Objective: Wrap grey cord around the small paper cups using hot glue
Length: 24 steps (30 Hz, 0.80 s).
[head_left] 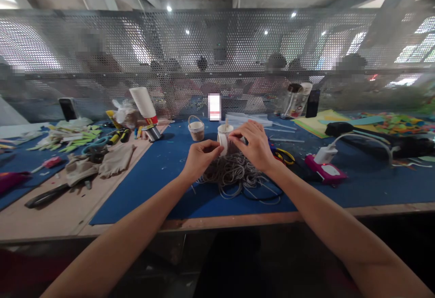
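- Where the blue mat ends at your far left, gloves and scissors lie on the surface.
- Your left hand pinches the edge of the small white cup, fingers closed on it.
- Your right hand grips the same cup from the other side.
- Just below both hands, a heap of grey cord rests on the mat.
- Behind sits a little basket; to the right, a pink device.
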Tool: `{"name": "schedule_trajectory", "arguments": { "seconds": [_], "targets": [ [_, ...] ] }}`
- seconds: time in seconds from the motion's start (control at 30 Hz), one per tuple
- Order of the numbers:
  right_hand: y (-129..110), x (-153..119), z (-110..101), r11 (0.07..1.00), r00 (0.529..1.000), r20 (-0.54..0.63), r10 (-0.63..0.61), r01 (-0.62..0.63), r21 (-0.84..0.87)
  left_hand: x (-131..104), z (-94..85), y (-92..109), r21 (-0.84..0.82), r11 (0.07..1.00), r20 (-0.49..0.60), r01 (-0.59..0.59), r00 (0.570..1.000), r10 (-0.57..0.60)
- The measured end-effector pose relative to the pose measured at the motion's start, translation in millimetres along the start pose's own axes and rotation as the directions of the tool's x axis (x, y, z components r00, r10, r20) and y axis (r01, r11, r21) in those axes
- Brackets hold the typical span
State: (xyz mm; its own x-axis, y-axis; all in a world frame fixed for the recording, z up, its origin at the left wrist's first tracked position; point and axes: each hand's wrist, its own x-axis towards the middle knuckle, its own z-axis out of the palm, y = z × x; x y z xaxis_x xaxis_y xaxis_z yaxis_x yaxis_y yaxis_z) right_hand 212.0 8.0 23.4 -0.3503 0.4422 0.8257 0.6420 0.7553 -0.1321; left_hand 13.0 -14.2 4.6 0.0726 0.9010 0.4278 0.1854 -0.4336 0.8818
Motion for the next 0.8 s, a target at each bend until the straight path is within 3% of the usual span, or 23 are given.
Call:
{"name": "schedule_trajectory", "arguments": {
  "seconds": [0.8],
  "targets": [
    [-0.7, 1.8, -0.6, 0.999, 0.999, -0.038, -0.001, 0.000, -0.039, -0.7, 1.7, 2.5, 0.033, 0.999, 0.038, -0.016, 0.999, 0.015]
  ]
}}
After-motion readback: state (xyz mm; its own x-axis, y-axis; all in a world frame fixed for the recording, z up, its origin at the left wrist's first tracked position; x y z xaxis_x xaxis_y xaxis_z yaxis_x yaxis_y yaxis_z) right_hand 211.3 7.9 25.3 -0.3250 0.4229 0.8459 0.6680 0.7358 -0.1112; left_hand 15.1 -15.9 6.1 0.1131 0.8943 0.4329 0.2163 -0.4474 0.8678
